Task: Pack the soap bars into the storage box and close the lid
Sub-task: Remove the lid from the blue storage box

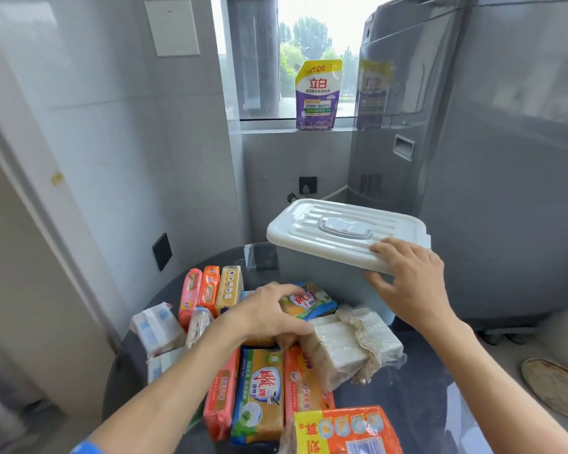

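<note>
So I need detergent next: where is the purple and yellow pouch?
The purple and yellow detergent pouch stands upright on the window sill at the top centre of the head view, just left of the grey washing machine.

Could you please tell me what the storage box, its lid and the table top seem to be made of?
Storage box: probably frosted plastic, grey-blue and matt. Lid: white moulded plastic, judging by its ribs and slight sheen. Table top: likely dark glass, as it is glossy and reflective with a see-through edge.
</note>
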The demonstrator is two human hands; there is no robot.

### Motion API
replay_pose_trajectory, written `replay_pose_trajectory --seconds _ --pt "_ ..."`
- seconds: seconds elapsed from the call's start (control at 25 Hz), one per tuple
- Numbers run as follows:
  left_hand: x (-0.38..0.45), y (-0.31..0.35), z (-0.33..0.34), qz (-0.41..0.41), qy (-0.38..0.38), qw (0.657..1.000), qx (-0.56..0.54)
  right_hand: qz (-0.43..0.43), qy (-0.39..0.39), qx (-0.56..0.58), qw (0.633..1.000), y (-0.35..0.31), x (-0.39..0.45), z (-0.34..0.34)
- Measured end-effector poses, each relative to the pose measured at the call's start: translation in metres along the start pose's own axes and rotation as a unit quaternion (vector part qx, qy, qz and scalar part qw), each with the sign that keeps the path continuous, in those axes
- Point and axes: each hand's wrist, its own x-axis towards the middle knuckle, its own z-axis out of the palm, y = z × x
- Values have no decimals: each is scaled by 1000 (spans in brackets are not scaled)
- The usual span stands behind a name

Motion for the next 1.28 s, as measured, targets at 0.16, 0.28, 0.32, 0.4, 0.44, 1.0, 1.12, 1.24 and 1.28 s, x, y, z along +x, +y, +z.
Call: replay_pose_trajectory --seconds 0.16,0.28,0.32,0.4,0.44,1.0,1.12,1.24,1.28 --pt "-10 18 -1 32 87 989 115 9 -23 6 1000 1 2 -3" --pt "-27 34 -33 59 112 981 148 3 -29 6 1000 4 3 -4" --pt "-33 33 -44 54 80 983 157 7 -31 9 999 4 4 -5" --pt "-46 28 -53 11 -14 982 186 18 -42 16 999 2 7 -6" --pt "-52 24 -53 -18 -61 978 198 23 -49 16 998 0 9 -7" --pt "3 45 -20 144 285 940 122 -33 -180 87 979 12 36 -30" --pt "13 41 -27 156 348 917 119 -11 -190 139 972 17 48 -36" --pt "16 40 -26 216 413 876 126 31 -170 244 954 22 57 -47" --pt "19 40 -24 236 423 862 148 38 -159 267 950 24 59 -51"
